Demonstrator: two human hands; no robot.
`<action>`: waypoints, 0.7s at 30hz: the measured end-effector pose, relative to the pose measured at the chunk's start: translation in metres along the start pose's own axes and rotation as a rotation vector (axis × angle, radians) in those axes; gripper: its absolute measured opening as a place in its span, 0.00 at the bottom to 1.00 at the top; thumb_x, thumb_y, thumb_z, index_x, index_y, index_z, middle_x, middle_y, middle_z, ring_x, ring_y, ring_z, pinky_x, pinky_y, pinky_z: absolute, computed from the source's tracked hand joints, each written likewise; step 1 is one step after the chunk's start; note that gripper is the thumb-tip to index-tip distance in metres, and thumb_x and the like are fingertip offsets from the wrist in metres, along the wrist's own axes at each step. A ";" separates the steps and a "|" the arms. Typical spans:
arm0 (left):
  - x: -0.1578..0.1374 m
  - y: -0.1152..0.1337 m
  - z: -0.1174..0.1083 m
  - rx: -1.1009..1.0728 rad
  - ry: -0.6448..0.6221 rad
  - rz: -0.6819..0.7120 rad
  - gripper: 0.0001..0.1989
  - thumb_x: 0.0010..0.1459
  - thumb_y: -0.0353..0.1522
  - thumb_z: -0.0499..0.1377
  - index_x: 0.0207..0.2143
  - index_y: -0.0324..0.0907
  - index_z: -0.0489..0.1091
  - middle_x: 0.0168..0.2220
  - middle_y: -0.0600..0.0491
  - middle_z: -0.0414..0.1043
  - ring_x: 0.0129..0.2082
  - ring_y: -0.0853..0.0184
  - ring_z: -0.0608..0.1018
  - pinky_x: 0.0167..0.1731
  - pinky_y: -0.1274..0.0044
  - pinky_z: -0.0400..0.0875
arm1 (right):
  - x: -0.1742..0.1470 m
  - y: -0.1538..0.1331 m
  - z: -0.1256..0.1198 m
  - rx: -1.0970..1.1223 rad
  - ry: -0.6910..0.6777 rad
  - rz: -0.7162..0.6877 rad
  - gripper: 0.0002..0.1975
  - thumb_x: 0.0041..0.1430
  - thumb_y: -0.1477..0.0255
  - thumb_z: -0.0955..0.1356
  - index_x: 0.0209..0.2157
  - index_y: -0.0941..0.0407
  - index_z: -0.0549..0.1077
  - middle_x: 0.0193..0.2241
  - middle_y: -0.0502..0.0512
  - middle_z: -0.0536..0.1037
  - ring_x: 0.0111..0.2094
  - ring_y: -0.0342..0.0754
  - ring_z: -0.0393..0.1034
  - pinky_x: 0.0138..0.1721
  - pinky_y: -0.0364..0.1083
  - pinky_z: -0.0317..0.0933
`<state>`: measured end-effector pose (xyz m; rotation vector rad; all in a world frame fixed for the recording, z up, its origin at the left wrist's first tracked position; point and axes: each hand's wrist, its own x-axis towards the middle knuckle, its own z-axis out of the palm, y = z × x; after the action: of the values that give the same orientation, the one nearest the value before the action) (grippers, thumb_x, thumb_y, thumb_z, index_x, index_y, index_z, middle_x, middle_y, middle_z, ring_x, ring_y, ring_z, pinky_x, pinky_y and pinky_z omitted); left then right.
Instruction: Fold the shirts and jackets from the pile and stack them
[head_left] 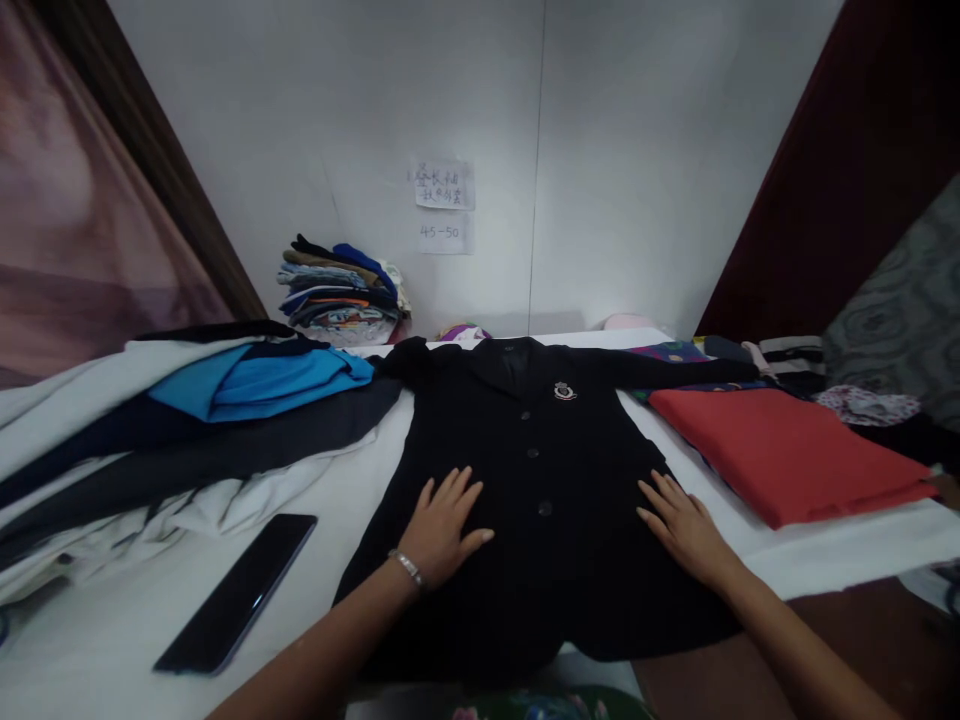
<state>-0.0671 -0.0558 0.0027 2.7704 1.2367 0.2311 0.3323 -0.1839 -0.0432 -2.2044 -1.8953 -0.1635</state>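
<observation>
A black buttoned blazer [525, 580] with a crest on its chest lies spread front side up on the white-covered table [360, 480]. Its collar points to the wall, and the hem hangs near me. My left hand [442, 525] rests flat on the blazer's lower left part, fingers spread. On the other side, my right hand [682, 525] lies on the lower right part with its fingers apart. The sleeve on the right stretches out over folded clothes; the one on the left is bunched near the shoulder. Neither hand grips anything.
A black phone [238, 595] lies at the left. Behind it is a heap of loose clothes with a blue garment [270, 380]. A folded clothes stack [341, 285] stands by the wall. At the right sits a folded red cloth [780, 450]. Handwritten paper notes [444, 205] hang on the wall.
</observation>
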 end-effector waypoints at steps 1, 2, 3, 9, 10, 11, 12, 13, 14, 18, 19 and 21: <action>0.002 0.003 0.007 0.016 -0.025 0.035 0.31 0.59 0.47 0.51 0.61 0.43 0.58 0.65 0.45 0.51 0.65 0.53 0.54 0.60 0.54 0.49 | -0.001 0.000 0.004 0.022 -0.035 0.010 0.28 0.62 0.56 0.56 0.59 0.52 0.64 0.63 0.60 0.59 0.64 0.59 0.50 0.57 0.62 0.52; 0.004 0.003 0.014 0.032 -0.041 0.057 0.31 0.60 0.47 0.50 0.62 0.42 0.58 0.66 0.44 0.50 0.65 0.52 0.53 0.59 0.53 0.49 | -0.003 0.000 0.007 0.047 -0.054 0.017 0.27 0.63 0.56 0.57 0.59 0.52 0.64 0.63 0.60 0.58 0.64 0.58 0.49 0.58 0.62 0.51; 0.004 0.003 0.020 0.046 -0.044 0.067 0.31 0.60 0.48 0.49 0.62 0.42 0.57 0.66 0.44 0.50 0.65 0.52 0.52 0.60 0.53 0.49 | -0.005 0.000 0.008 0.074 -0.061 0.024 0.27 0.63 0.56 0.57 0.59 0.52 0.64 0.64 0.59 0.57 0.64 0.58 0.49 0.59 0.62 0.50; 0.003 -0.010 0.035 0.102 0.028 0.110 0.31 0.62 0.49 0.46 0.63 0.44 0.56 0.66 0.45 0.50 0.65 0.52 0.53 0.59 0.54 0.51 | 0.008 0.005 -0.015 0.443 0.023 0.151 0.23 0.59 0.56 0.63 0.50 0.53 0.74 0.57 0.60 0.67 0.61 0.59 0.56 0.61 0.65 0.45; 0.003 -0.012 0.036 0.113 0.030 0.111 0.31 0.62 0.49 0.46 0.63 0.45 0.56 0.66 0.45 0.50 0.65 0.52 0.54 0.59 0.54 0.51 | 0.016 0.008 -0.022 0.549 0.056 0.188 0.22 0.58 0.56 0.64 0.49 0.53 0.74 0.56 0.60 0.69 0.60 0.59 0.59 0.61 0.64 0.47; 0.003 -0.013 0.037 0.125 0.028 0.108 0.32 0.62 0.49 0.46 0.63 0.45 0.56 0.66 0.46 0.50 0.65 0.52 0.54 0.58 0.54 0.52 | 0.025 0.011 -0.029 0.662 0.097 0.235 0.22 0.57 0.57 0.65 0.48 0.53 0.75 0.54 0.59 0.71 0.58 0.58 0.62 0.61 0.62 0.50; 0.004 -0.014 0.038 0.136 0.024 0.107 0.32 0.62 0.49 0.45 0.63 0.45 0.56 0.66 0.46 0.50 0.65 0.52 0.54 0.58 0.54 0.52 | 0.036 0.015 -0.036 0.779 0.142 0.290 0.21 0.56 0.57 0.66 0.48 0.53 0.75 0.52 0.59 0.73 0.57 0.57 0.64 0.60 0.61 0.53; 0.004 -0.015 0.039 0.145 0.022 0.108 0.32 0.62 0.50 0.45 0.63 0.45 0.56 0.66 0.46 0.49 0.65 0.52 0.54 0.58 0.54 0.53 | 0.049 0.020 -0.043 0.905 0.187 0.350 0.21 0.55 0.58 0.68 0.47 0.54 0.75 0.51 0.59 0.75 0.55 0.57 0.66 0.59 0.59 0.55; 0.004 -0.016 0.040 0.153 0.024 0.111 0.31 0.62 0.50 0.45 0.63 0.45 0.55 0.66 0.47 0.49 0.65 0.52 0.54 0.58 0.54 0.53 | 0.063 0.026 -0.050 1.036 0.239 0.415 0.20 0.53 0.59 0.69 0.46 0.54 0.75 0.49 0.58 0.76 0.54 0.56 0.67 0.57 0.58 0.58; 0.003 -0.023 0.046 0.174 0.062 0.135 0.31 0.62 0.49 0.46 0.64 0.48 0.54 0.66 0.49 0.49 0.65 0.53 0.55 0.58 0.55 0.55 | 0.125 0.051 -0.066 1.530 0.460 0.639 0.15 0.51 0.69 0.72 0.42 0.55 0.74 0.45 0.58 0.78 0.49 0.52 0.72 0.49 0.50 0.69; 0.003 -0.024 0.048 0.180 0.075 0.139 0.31 0.62 0.49 0.46 0.64 0.49 0.53 0.66 0.50 0.49 0.65 0.54 0.55 0.58 0.55 0.55 | 0.141 0.057 -0.068 1.582 0.517 0.715 0.14 0.51 0.72 0.71 0.42 0.56 0.73 0.45 0.58 0.77 0.48 0.51 0.72 0.47 0.48 0.69; 0.002 -0.028 0.052 0.192 0.101 0.143 0.31 0.61 0.49 0.47 0.64 0.50 0.52 0.66 0.51 0.49 0.64 0.54 0.56 0.58 0.56 0.55 | 0.171 0.071 -0.070 1.608 0.584 0.863 0.16 0.53 0.75 0.70 0.45 0.56 0.71 0.49 0.58 0.74 0.49 0.49 0.71 0.47 0.46 0.70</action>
<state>-0.0770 -0.0368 -0.0527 3.0522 1.1377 0.2803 0.4341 -0.0468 0.0570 -1.2567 -0.2270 0.5796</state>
